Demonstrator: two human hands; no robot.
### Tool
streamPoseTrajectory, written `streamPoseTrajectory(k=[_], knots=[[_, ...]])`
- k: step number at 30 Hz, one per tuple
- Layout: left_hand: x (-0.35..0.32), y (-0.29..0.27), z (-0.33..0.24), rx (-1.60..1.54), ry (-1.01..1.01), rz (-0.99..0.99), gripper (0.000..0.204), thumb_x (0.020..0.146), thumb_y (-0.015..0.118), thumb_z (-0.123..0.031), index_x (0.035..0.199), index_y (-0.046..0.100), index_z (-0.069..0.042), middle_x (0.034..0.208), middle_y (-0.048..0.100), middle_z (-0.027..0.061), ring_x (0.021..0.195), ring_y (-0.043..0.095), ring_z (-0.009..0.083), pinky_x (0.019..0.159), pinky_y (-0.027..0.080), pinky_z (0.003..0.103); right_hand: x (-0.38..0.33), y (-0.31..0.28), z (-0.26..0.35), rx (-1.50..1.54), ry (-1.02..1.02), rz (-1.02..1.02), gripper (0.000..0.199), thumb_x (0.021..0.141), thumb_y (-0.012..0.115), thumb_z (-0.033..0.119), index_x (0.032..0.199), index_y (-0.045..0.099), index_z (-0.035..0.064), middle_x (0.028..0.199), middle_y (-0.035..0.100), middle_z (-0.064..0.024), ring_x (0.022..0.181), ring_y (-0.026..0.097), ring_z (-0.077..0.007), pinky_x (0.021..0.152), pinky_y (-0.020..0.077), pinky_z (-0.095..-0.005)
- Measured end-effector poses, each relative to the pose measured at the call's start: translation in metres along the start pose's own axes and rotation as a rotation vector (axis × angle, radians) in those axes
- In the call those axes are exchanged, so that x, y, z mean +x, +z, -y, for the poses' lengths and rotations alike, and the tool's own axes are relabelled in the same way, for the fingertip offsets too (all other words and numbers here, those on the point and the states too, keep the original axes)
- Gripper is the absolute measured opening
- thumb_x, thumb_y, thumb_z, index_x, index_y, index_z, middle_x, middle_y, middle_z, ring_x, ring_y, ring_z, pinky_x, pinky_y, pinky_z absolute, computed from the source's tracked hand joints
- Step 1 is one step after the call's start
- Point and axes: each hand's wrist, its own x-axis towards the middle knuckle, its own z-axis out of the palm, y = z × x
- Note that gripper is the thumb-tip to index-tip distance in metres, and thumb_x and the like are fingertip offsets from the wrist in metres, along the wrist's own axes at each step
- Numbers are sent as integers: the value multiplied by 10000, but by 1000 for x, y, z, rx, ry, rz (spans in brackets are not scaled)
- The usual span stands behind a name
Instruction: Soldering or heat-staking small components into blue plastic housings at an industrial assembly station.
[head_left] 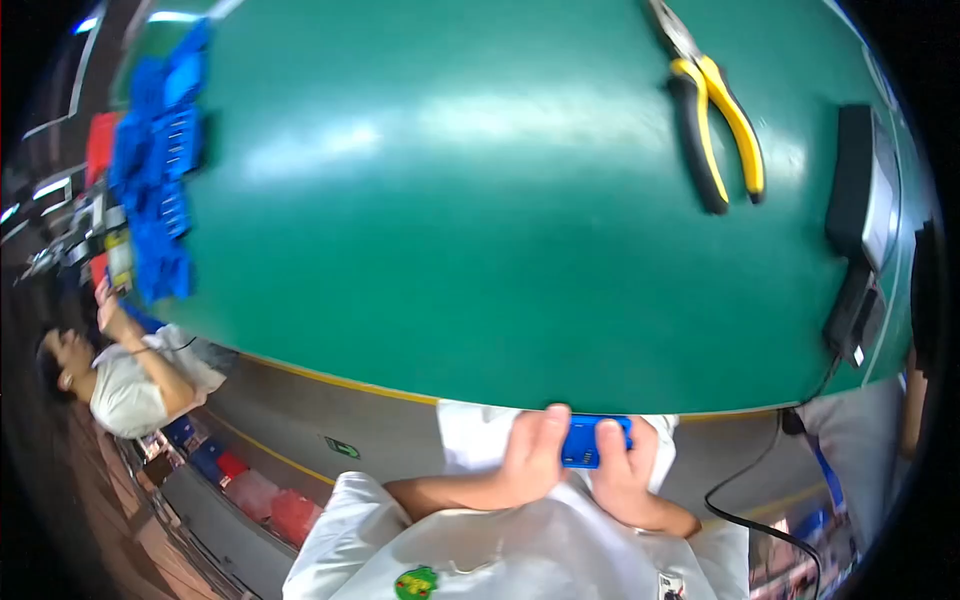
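Both of my hands hold a small blue plastic part [585,441] just below the near edge of the green table [480,250], close to my chest. My left hand [533,455] grips its left side with fingers curled over the top. My right hand [622,470] holds its right end, thumb on the face. Most of the part is hidden by my fingers.
Yellow-handled pliers [718,130] lie at the far right of the table. A black device with a cable [860,220] sits at the right edge. Several blue trays [160,160] line the left edge. Another person [130,370] sits at left, and someone stands at the right.
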Motion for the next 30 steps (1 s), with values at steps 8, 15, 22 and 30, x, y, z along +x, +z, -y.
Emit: streamPoseTrajectory(k=[8, 15, 22, 30], knots=[[25, -44, -28, 327, 320, 617, 368, 968, 531, -206, 1286, 521, -21, 1215, 601, 122, 1086, 565, 203, 935, 442, 342, 2, -15, 4, -252, -181, 122, 242, 916, 515, 85, 1110, 587, -42, 979, 633, -139, 872, 584, -190, 818, 452, -307], [-10, -163, -135, 855, 687, 180, 214, 816, 709, -161, 971, 679, -17, 928, 657, 85, 805, 627, 176, 693, 496, 311, 22, 25, 74, -357, -618, 517, 316, 652, 589, -36, 964, 632, -45, 922, 687, -156, 821, 674, -299, 759, 533, -334], [15, -398, -258, 507, 1043, -1076, 304, 870, 666, -192, 1081, 595, 14, 662, 562, 12, 461, 476, 69, 385, 348, 230, -7, 61, 184, -107, -1326, 934, 297, 720, 677, 75, 1007, 701, 2, 1124, 658, -129, 1033, 627, -332, 782, 551, -349], [67, -518, -315, 82, 897, -984, 495, 744, 693, 78, 1186, 470, 81, 952, 625, 163, 769, 654, 267, 619, 612, 397, -12, 102, 184, 89, -1495, 991, 266, 796, 622, 153, 1017, 708, 33, 1107, 663, -98, 955, 636, -242, 646, 520, -301]])
